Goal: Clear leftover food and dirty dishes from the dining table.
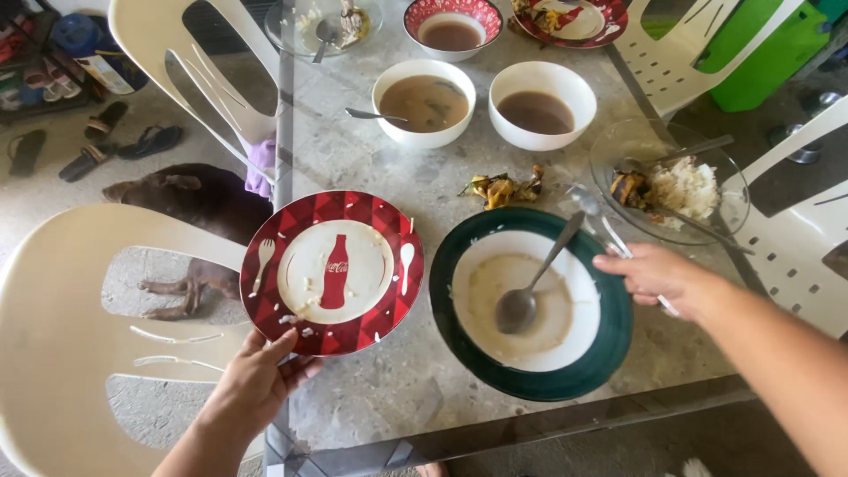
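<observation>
My left hand (256,380) grips the near edge of a red patterned plate (371,221) with a white centre and stray rice grains on it, at the table's left edge. My right hand (658,276) is closed on the handle of a fork or spoon (605,225) at the right rim of a green-rimmed white plate (530,382). A metal spoon (530,287) lies in that plate. Food scraps (502,187) lie on the table just behind it.
Two white bowls of brown soup (422,104) (541,106) stand mid-table, a glass bowl with rice (671,181) at right, more dishes at the far edge. White plastic chairs (62,318) surround the glass table (397,397). A brown dog (199,203) lies underneath at left.
</observation>
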